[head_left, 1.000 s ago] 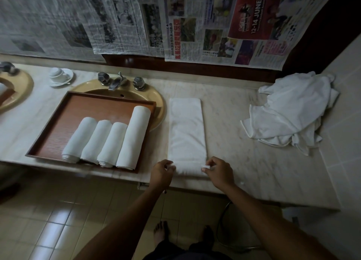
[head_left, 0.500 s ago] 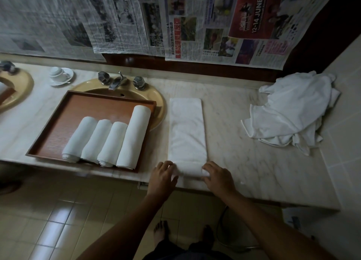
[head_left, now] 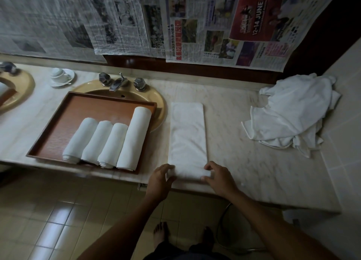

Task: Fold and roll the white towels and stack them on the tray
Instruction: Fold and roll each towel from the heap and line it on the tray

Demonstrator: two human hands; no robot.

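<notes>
left hand [head_left: 160, 176], right hand [head_left: 219, 176]: fingers curled on folded towel's [head_left: 187, 134] rolled near end | right of tray [head_left: 58, 127] | four rolls [head_left: 109, 142] in tray

White towel [head_left: 187, 134], reddish-brown tray [head_left: 58, 130]

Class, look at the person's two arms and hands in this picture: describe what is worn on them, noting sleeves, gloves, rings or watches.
Both forearms are bare: no sleeves reach into view. The left hand and right hand wear no gloves, and no watch or bracelet shows at either wrist. The dim light leaves it unclear whether any ring is worn.
</notes>
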